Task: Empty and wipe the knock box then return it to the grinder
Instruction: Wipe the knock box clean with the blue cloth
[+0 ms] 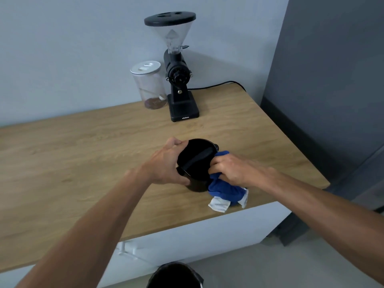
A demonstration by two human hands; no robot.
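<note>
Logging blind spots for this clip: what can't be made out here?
- Knock box inside: too dark in the head view to judge clean or dirty.
- Right hand fingertips: hidden by the blue cloth and box rim.
- Bin below the counter: cut off by the bottom edge.

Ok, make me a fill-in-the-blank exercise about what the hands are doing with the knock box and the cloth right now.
1. The left hand grips the black ____ by its rim.
2. The right hand presses a ____ cloth against the knock box.
3. The grinder stands at the back of the wooden counter, beside a clear ____ with a white lid.

Missing words: knock box; blue; jar
</note>
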